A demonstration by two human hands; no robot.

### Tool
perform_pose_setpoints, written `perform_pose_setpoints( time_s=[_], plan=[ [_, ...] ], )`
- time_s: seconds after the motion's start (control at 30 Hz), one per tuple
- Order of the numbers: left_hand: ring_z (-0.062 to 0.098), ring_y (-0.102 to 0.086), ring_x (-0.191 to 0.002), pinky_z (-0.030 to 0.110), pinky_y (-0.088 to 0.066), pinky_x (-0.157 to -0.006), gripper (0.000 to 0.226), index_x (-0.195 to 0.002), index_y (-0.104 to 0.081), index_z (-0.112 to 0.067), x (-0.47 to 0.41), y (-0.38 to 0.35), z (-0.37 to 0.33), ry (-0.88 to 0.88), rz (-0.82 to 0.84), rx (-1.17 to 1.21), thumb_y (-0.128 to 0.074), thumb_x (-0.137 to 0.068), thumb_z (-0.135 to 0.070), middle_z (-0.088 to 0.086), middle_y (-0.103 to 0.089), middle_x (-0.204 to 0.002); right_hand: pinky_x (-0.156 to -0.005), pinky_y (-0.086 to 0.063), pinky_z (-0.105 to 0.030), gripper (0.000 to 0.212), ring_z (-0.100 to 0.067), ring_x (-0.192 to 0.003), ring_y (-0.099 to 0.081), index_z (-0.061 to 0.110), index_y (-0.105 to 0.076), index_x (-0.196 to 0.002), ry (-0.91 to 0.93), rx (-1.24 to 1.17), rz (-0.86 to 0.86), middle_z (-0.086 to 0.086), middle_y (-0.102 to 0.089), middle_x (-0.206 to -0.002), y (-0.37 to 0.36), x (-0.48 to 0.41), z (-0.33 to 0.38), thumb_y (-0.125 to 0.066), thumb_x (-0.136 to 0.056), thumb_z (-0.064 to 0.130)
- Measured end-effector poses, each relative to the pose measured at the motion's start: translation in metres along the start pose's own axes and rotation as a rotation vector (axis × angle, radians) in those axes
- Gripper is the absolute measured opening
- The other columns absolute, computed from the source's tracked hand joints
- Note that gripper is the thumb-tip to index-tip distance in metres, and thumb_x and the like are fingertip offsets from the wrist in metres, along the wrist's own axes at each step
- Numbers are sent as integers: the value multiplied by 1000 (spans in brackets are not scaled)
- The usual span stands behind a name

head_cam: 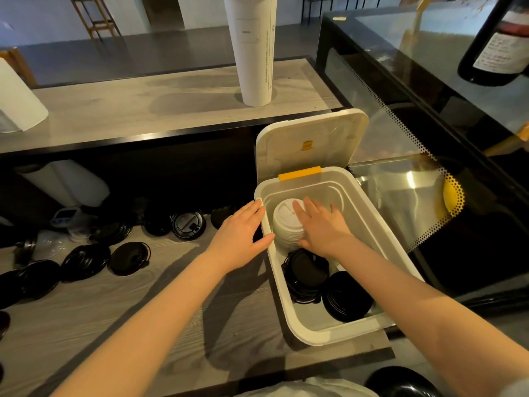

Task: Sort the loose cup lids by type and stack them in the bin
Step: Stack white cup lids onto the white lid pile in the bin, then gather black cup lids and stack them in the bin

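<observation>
**Both hands at the bin, white lids going in**

- Right hand (322,227) is inside the bin (282,305). Its fingers are straight and spread, laid flat against the stack of white lids (286,224), with no curl round it. The thumb is mostly hidden under the stack, so I can't confirm any pinch.
- Left hand (239,237) lies flat on the bin's left rim, fingers straight, thumb hooked just over the edge. It holds nothing.
- The white stack lies tilted at the far left of the bin, its right side covered by the palm.
- Two stacks of black lids (346,296) sit at the near end. Their counts are unreadable, and the left one is partly under the right wrist.
- Loose black lids (130,257) are scattered on the counter to the left. Those at the back are lost in shadow, and those at the left edge are cut off.
- The bin's cover (309,144) stands open behind it.
- A tall cup stack (254,50) on the upper shelf is cropped at the top.
</observation>
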State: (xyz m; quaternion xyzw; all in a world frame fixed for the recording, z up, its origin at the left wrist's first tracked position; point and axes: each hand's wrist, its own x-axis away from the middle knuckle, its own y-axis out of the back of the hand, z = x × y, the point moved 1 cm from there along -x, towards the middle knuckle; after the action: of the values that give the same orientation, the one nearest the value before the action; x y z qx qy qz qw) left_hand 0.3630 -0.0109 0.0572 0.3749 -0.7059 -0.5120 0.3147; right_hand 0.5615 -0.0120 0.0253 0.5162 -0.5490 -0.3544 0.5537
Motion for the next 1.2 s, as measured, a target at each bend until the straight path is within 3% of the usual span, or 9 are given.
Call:
perform_pose_setpoints(
  time_s=[0.23, 0.4, 0.53, 0.67, 0.77, 0.9, 1.03, 1.1, 1.2],
  plan=[
    [18, -5, -146, 39, -15, -118, 70, -150, -19, -16, -5, 5, 3, -13, 21, -119, -37, -94, -54, 2, -13, -158, -116, -8, -52, 88, -28, -146, 5, 25, 2, -152, -4, -159, 82, -5, 5, -159, 16, 3, 5, -42, -86, 64],
    [18, -4, -146, 42, -17, -118, 65, -149, -21, -18, -1, 14, 19, -4, 4, -124, -36, -95, -52, 1, -14, -158, -112, -18, -43, 60, -24, -142, -17, 24, -23, -148, -46, -300, -130, -3, -22, -155, 42, 8, 17, -38, -95, 49],
    [19, -10, -146, 42, -19, -117, 60, -146, -31, -16, 11, 31, 53, 61, -20, -141, -41, -95, -47, 2, -21, -156, -98, -37, -40, 44, -27, -125, -43, 15, -49, -132, 38, -359, -412, -4, -52, -133, 64, 8, 50, -48, -95, 37],
    [22, -30, -137, 40, -32, -108, 50, -136, -44, -13, 24, 46, 99, 121, 64, -192, -44, -95, -41, 5, -40, -144, -93, -42, -39, 38, -28, -116, -50, 12, -57, -125, 152, -400, -490, -6, -58, -124, 78, -4, 98, -54, -92, 29],
    [22, -32, -133, 41, -35, -104, 50, -136, -43, -14, 31, 44, 134, 186, 180, -188, -46, -93, -40, 4, -40, -142, -95, -41, -36, 39, -25, -117, -48, 14, -55, -128, 161, -414, -425, -4, -55, -128, 76, -22, 132, -52, -92, 29],
    [23, -14, -144, 44, -24, -112, 62, -147, -27, -15, 35, 26, 173, 260, 313, -104, -47, -94, -40, 5, -18, -155, -99, -41, -40, 53, -29, -127, -39, 15, -41, -138, 13, -477, -133, -7, -43, -138, 46, -53, 159, -54, -90, 32],
    [23, 3, -147, 47, -17, -116, 71, -150, -15, -19, 23, 8, 199, 249, 385, -80, -50, -92, -41, 5, 1, -159, -115, -23, -40, 76, -31, -143, -15, 17, -15, -150, -212, -586, 33, -9, -16, -156, 19, -76, 160, -57, -89, 37],
    [24, 3, -146, 48, -15, -115, 73, -150, -17, -18, 7, 6, 209, 240, 366, -84, -52, -91, -43, 4, 1, -159, -116, -19, -39, 79, -29, -145, -10, 19, -11, -151, -272, -659, 55, -7, -10, -158, 13, -87, 155, -57, -89, 39],
    [28, -13, -143, 46, -17, -114, 73, -150, -15, -22, -21, 6, 217, 231, 316, -137, -50, -90, -48, 6, -14, -155, -115, -18, -38, 76, -27, -145, -9, 20, -12, -151, -330, -701, 57, -5, -9, -158, 11, -108, 146, -55, -91, 39]
  ],
)
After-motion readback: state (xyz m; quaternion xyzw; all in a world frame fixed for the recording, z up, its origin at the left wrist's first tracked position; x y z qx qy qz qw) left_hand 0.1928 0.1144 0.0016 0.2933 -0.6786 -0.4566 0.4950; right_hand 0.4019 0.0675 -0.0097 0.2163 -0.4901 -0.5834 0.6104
